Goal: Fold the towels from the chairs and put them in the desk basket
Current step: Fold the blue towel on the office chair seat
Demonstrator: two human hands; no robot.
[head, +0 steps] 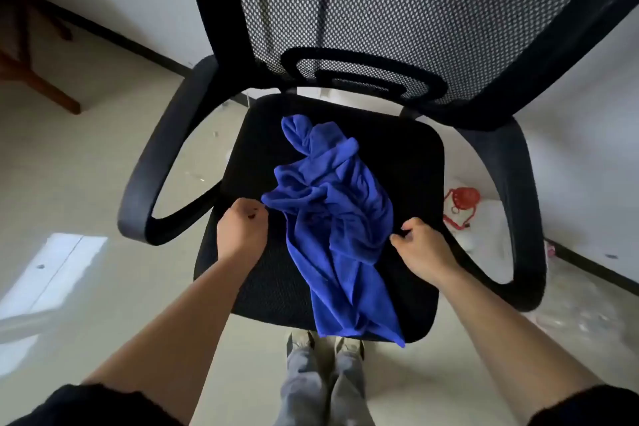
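Both hands, left hand (242,228) and right hand (423,249), flank the crumpled blue microfibre towel (332,218), fingers curled, apparently pinching its edges; soft, light, likely best gripped at corners.

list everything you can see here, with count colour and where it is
towel: one, blue, crumpled on the chair seat
chair: one, black, mesh back, middle of view
wooden furniture: one, brown, upper left by the wall
red object: one, on the floor right of the chair
left hand: one, curled at the towel's left edge
right hand: one, curled at the towel's right edge
shoes: two, pale, on the floor below the seat
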